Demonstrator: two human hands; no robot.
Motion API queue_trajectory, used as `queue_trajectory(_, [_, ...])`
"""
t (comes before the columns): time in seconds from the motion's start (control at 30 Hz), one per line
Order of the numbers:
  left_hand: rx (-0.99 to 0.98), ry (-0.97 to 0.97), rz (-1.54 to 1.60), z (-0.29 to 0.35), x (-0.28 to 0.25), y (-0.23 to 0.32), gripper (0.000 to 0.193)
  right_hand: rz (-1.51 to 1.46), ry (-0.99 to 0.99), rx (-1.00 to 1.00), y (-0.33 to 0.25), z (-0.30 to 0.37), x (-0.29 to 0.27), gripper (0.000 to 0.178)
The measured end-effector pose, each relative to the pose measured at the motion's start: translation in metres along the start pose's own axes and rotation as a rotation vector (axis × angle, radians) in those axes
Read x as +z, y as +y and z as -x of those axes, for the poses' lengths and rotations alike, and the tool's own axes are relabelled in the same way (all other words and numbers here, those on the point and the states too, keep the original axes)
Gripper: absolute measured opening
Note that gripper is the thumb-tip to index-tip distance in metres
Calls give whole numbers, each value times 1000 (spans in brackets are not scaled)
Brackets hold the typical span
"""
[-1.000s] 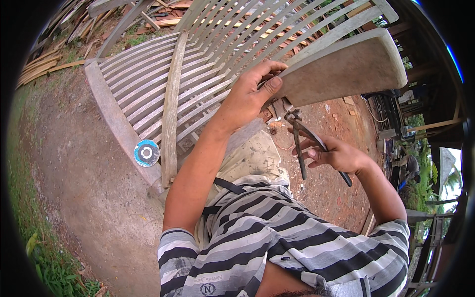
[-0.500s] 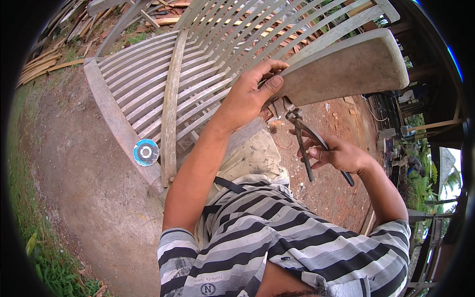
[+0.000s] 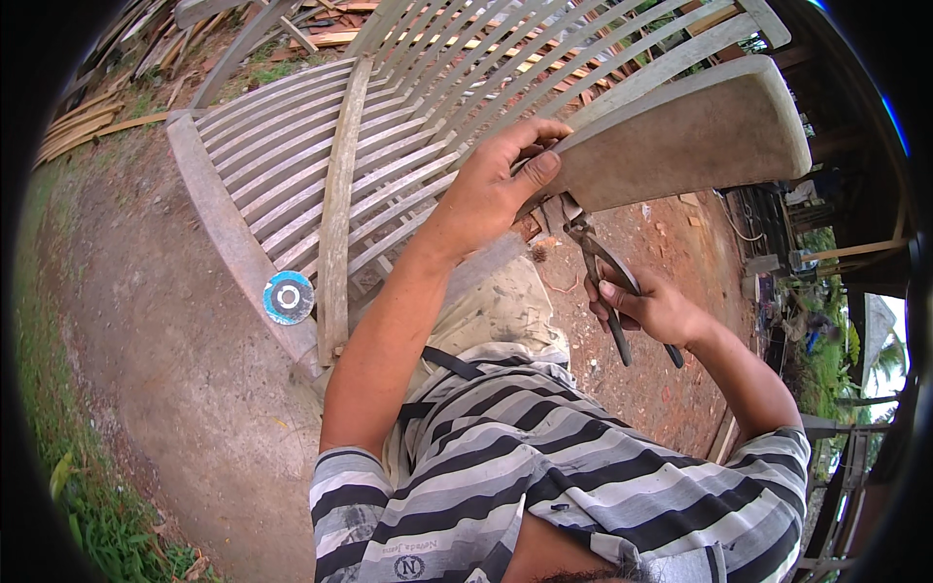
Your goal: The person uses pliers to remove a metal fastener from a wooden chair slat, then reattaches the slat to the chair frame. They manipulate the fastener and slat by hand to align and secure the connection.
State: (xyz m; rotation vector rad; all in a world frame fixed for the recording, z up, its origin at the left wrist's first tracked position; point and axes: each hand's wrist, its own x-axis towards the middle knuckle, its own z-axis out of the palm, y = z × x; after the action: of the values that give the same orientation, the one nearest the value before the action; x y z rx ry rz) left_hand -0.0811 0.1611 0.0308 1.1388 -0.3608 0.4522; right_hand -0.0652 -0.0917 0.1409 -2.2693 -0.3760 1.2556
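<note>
A slatted wooden bench point(image 3: 335, 194), weathered grey, lies tilted in front of me. My left hand point(image 3: 501, 185) grips the edge of its wide end board point(image 3: 680, 141), thumb on the near face and fingers behind. Below that board, my right hand point(image 3: 641, 301) is closed round the handles of a pair of pincers point(image 3: 607, 253). The handles are spread apart, and the jaws meet the board's lower edge close to my left thumb. Whatever the jaws bite on is too small to make out. A blue-rimmed grinding disc point(image 3: 289, 297) rests on the bench's left rail.
Scrap planks point(image 3: 83, 126) are piled at the far left, with more timber behind the slats. Grass point(image 3: 117, 515) borders the concrete at lower left. Reddish dirt point(image 3: 671, 243) with wood chips lies under the pincers. A dark open shed point(image 3: 855, 194) stands along the right.
My right hand has shifted slightly left and down, its fingers wrapping closer round the pincers' handles. The pincers have turned a little. My left hand stays on the board.
</note>
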Motion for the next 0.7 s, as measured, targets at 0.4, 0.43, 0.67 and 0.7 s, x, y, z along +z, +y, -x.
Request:
queue_trajectory(0.4, [-61, -24, -57, 0, -6, -4, 50, 17, -190, -121, -2, -2, -16, 51])
queue_trajectory(0.43, [-48, -9, -59, 0, -6, -6, 46, 5, -186, -102, 0, -2, -17, 52])
queue_trajectory(0.67, [-75, -5, -104, 0, -6, -4, 51, -31, -159, -56, -4, -1, -15, 52])
queue_trajectory(0.7, [-76, 1, -112, 0, -6, -3, 51, -35, -147, -39, -5, -1, -15, 51])
